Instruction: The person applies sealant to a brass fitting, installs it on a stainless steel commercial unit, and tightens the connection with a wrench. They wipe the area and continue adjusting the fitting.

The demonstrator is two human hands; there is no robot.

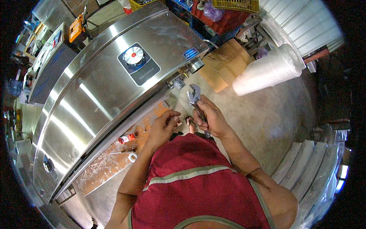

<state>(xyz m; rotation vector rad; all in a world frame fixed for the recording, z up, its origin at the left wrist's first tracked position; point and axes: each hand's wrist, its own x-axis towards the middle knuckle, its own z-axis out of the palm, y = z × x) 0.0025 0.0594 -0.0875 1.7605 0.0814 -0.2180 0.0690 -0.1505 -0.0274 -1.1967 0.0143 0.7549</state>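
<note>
An adjustable wrench (pixel 195 96) stands upright in my right hand (pixel 212 115), its jaws pointing up and away from me. The fingers are wrapped round its dark handle. To the left of it my left hand (pixel 164 125) hovers with loosely bent fingers, and nothing shows in them. Ahead of both hands, metal pipe fittings (pixel 177 83) and a small brass piece (pixel 186 74) stick out from the lower right end of a stainless steel cabinet (pixel 95 72). The wrench head is close to these fittings but apart from them. A round control dial (pixel 134 56) sits on the cabinet's front panel.
Below the cabinet, a worn orange-brown board (pixel 100 172) bears a tape roll (pixel 132 157), a screwdriver (pixel 122 152) and a red packet (pixel 127 138). Cardboard (pixel 225 63) and a plastic-wrapped roll (pixel 268 70) lie ahead right. Long pale wrapped pieces (pixel 305 164) are at right.
</note>
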